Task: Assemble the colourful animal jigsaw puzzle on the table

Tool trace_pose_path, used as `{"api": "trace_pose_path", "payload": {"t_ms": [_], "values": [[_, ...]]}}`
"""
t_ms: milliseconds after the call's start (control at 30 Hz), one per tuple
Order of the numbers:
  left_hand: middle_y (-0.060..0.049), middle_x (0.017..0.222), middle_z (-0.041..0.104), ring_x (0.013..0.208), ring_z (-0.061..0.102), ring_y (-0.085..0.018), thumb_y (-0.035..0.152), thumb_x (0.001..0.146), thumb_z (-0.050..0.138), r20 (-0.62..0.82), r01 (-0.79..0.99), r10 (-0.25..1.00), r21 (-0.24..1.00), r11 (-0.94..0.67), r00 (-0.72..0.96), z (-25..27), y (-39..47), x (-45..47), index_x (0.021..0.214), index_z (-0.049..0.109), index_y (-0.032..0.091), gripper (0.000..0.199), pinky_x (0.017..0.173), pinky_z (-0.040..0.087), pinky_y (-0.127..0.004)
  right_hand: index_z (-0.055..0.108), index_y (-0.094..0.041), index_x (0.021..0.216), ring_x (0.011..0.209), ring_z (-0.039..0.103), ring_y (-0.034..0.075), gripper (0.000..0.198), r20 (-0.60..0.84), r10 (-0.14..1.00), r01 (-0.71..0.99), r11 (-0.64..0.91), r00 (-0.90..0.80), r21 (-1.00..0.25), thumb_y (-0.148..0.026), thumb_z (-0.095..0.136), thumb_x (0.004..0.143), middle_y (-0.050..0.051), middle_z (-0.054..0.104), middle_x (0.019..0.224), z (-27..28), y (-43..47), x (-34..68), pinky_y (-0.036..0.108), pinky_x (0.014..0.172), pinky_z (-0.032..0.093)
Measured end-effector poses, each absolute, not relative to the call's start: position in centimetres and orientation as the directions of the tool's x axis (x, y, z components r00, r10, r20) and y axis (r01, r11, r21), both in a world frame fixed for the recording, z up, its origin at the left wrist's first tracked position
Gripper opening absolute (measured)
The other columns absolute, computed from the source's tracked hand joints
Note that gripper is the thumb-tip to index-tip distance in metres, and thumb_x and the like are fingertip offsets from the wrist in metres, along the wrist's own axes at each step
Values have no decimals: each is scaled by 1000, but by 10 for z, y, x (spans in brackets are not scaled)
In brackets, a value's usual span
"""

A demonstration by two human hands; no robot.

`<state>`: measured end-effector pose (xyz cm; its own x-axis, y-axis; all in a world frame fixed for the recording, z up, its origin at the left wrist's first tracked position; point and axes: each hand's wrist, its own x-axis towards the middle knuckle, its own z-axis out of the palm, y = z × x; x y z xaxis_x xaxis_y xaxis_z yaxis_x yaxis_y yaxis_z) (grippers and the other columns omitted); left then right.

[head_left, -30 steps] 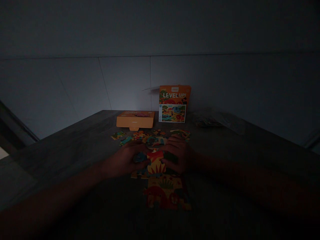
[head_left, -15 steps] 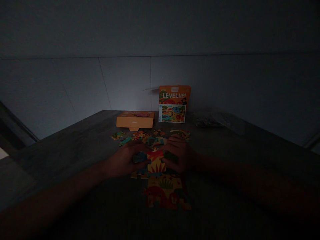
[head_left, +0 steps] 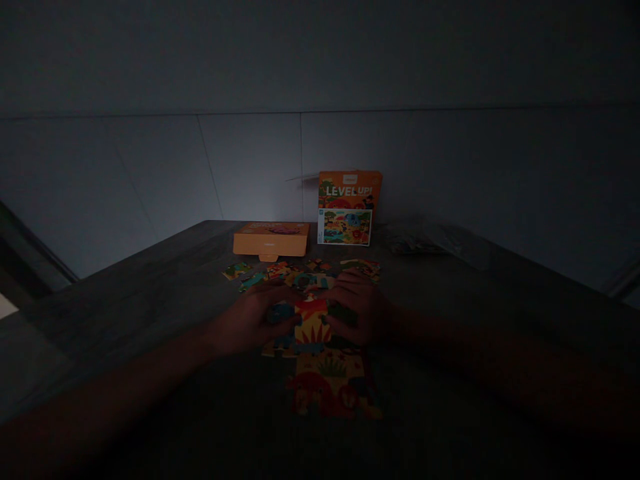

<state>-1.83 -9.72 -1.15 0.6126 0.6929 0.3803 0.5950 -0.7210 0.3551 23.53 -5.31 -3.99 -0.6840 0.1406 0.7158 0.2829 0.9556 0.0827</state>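
Observation:
My left hand (head_left: pixel 255 317) and my right hand (head_left: pixel 360 307) face each other over the table's middle, both closed on a jigsaw puzzle piece (head_left: pixel 313 325) with a yellow ground and red spiky leaves. Thumb and fingers of each hand pinch its two sides. Just below it lies a joined puzzle section (head_left: pixel 330 390) with red animals and a green plant. Blue pieces (head_left: pixel 281 341) show beside and under my left hand. Dark green pieces (head_left: pixel 345 315) are partly covered by my right hand. The scene is very dim.
Loose puzzle pieces (head_left: pixel 285 271) lie scattered beyond my hands. An orange box (head_left: pixel 270 243) lies flat behind them. An upright puzzle box (head_left: pixel 350 207) reading "LEVEL UP!" stands near the wall, with a clear plastic bag (head_left: pixel 450 243) to its right on the grey table (head_left: pixel 150 287).
Almost nothing differs. Both hands stay at the same puzzle piece, which shows at most a very slight shift.

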Motion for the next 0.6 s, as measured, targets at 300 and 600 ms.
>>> {"api": "trace_pose_path", "payload": {"t_ms": [300, 600], "values": [[-8, 110, 69, 102, 65, -22, 27, 89, 57, 394, 586, 672, 330, -740, 627, -12, -96, -18, 112, 65, 18, 26, 90, 54, -38, 62, -15, 104, 77, 60, 21, 26, 728, 128, 291, 951, -673, 101, -33, 59, 85, 6, 67, 81, -42, -50, 236, 38, 73, 43], [-7, 112, 69, 103, 65, -21, 29, 89, 56, 392, 594, 675, 322, -737, 625, -8, -99, -17, 114, 64, 20, 28, 91, 54, -36, 63, -16, 101, 75, 60, 20, 22, 754, 127, 332, 935, -645, 126, -31, 60, 84, 5, 66, 75, -43, -51, 235, 37, 72, 43]]}}
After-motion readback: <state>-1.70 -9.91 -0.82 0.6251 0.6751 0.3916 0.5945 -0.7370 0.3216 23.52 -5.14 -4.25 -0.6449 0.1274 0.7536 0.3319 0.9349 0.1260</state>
